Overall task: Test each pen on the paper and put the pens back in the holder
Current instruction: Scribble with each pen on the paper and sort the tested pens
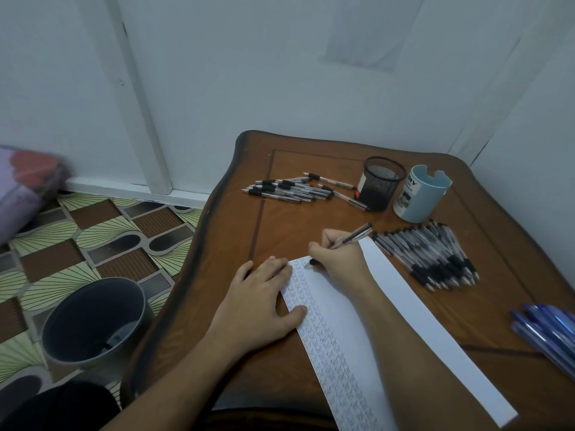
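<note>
Now the right hand (339,259) pinches a clear black-gripped pen (354,236), tip on scribbled paper (336,337); left hand (261,293) lies flat.

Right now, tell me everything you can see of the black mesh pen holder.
The black mesh pen holder is a round cup of fine dark wire mesh with a solid black rim. It stands upright on the far part of the wooden table. No pen sticks out above its rim. A white and red patch shows low on its left side. A pale blue cup stands close on its right; whether they touch is unclear. A loose pen lies at its base.
</note>
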